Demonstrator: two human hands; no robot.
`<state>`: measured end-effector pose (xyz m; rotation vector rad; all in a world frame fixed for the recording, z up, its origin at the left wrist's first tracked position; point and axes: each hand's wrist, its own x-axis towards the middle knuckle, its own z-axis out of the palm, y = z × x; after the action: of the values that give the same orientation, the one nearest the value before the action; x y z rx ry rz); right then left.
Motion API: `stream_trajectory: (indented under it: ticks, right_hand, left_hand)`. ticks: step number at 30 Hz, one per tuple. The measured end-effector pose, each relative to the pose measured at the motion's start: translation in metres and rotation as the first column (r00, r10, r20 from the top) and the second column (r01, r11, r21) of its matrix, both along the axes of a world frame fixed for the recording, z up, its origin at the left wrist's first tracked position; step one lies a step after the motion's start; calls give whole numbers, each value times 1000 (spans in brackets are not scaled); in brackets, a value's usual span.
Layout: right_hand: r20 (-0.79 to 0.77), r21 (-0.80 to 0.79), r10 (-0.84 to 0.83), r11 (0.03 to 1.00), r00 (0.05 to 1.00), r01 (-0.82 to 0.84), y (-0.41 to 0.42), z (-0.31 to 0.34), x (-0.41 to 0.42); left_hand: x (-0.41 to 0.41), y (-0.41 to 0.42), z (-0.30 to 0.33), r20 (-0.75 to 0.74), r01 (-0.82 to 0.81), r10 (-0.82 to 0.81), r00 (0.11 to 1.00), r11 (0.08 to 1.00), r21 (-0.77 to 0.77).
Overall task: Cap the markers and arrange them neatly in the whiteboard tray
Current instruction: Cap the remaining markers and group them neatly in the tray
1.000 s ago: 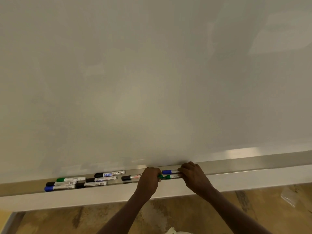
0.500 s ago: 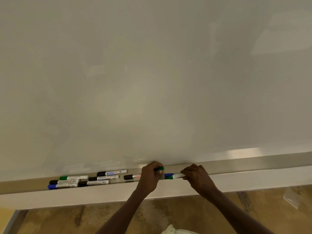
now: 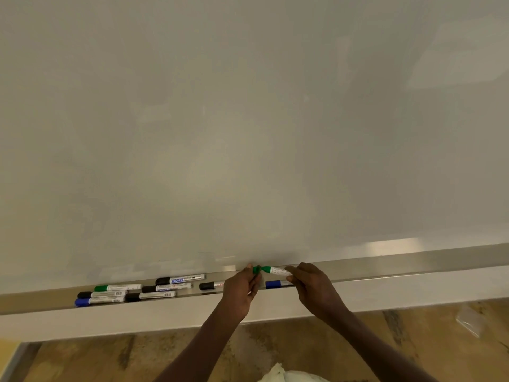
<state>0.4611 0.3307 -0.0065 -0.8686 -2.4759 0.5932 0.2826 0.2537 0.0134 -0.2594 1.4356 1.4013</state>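
- Faced a blank white whiteboard (image 3: 248,119) above a long grey metal tray (image 3: 413,267), brown mottled floor below.
- Pinched a green marker cap (image 3: 257,269) in the left hand (image 3: 240,289), fingers curled round it, just off the tip.
- Gripped the white-barrelled green marker (image 3: 276,270) in the right hand (image 3: 314,288), above the tray.
- Lay in the tray: a blue-capped marker (image 3: 276,284), a black-capped marker (image 3: 210,285), six capped markers (image 3: 132,292) grouped at left.
- Read "DOMS" mirrored on one blue label (image 3: 177,280); other print too small.
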Motion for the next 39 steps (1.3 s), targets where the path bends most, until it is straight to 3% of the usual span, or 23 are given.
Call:
stream_trajectory:
  ticks: [7, 17, 24, 29, 33, 39]
  right_hand:
    - [55, 46, 2, 999, 998, -4, -5, 3, -3]
    - [94, 62, 45, 997, 995, -51, -18, 6, -10]
    - [22, -217, -57, 974, 998, 60, -16, 14, -25]
    - [103, -244, -20, 969, 994, 45, 7, 3, -14]
    - [166, -166, 15, 986, 986, 13, 28, -10, 1]
    - [272, -30, 12, 1000, 962, -4, 27, -28, 15]
  left_hand:
    - [4, -2, 1, 45, -40, 39, 998, 999, 22]
    - [10, -5, 3, -98, -11, 19, 995, 996, 84]
    - [11, -4, 9, -137, 20, -6, 991, 995, 101]
    - [15, -6, 7, -151, 47, -26, 988, 989, 140]
    - [29, -7, -7, -275, 86, -78, 958, 996, 17]
    - [33, -20, -21, -233, -56, 22, 972, 989, -138]
